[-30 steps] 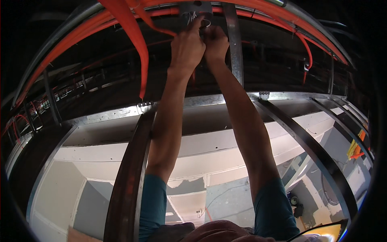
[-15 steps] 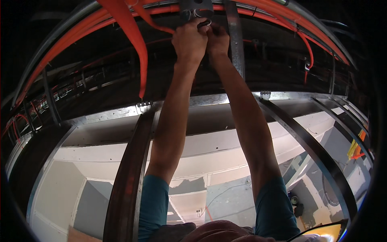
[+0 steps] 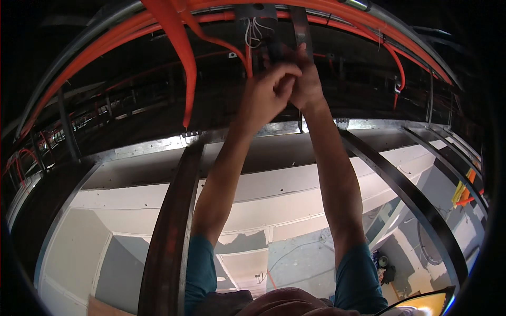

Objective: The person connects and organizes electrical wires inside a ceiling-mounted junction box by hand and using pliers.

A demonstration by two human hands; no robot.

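My left hand (image 3: 266, 97) is raised in front of me with its fingers curled in, pressed close to the right palm. What those fingers pinch, if anything, is hidden. Beside it my right hand (image 3: 307, 87) is partly closed, its upper fingers in shadow and one fingertip pointing up. A dark object (image 3: 274, 50) rises from between the hands; its kind is too dim to make out. Just above, several thin white wires (image 3: 253, 32) hang in loops from a grey metal junction box (image 3: 256, 10). Neither hand touches the box.
Orange flexible conduits (image 3: 171, 47) run overhead, one dropping to the left of my hands. An upright metal strip (image 3: 301, 26) stands behind the right hand. Below runs a metal ceiling rail (image 3: 153, 148) with dark metal studs (image 3: 168, 231) on either side of my arms. Pale wall panels lie beyond.
Both hands have come down from the junction box, toward me and slightly right. The white wires now hang in view beneath the box, and the dark object shows between the hands.
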